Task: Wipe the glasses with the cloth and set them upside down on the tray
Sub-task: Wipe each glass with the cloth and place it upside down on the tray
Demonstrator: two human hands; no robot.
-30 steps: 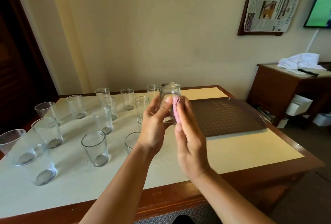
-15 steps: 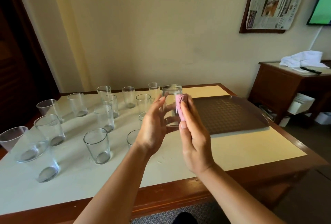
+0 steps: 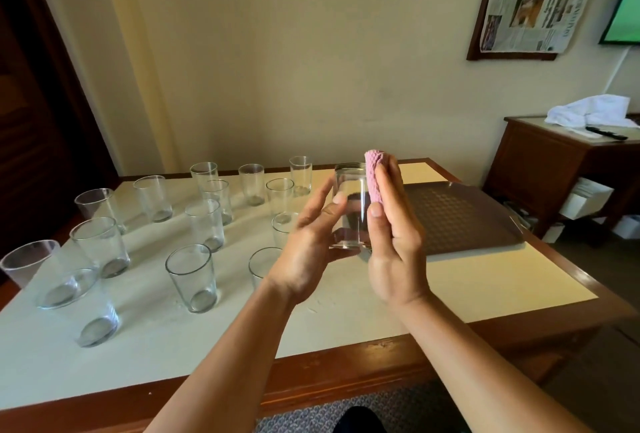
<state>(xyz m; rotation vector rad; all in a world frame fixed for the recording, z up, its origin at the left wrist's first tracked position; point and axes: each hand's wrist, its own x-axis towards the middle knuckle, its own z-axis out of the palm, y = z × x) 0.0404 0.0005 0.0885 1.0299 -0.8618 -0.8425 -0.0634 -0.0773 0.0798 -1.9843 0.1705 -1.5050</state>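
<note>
I hold a clear glass upside down above the table, its rim pointing down. My left hand grips it from the left, thumb on the near side and fingers behind. My right hand pinches a folded pink cloth between thumb and fingers and presses it against the glass's right wall. Behind my right hand lies the dark brown tray with nothing on it. Several more clear glasses stand upright on the table's left half.
The wooden table has a pale top and a brown front edge. A side cabinet with a white cloth and a pen stands at the right. The wall is close behind the table.
The pink cloth has slid up along the glass's right wall and now pokes above its top. My left thumb has shifted on the glass. The view has tilted slightly.
</note>
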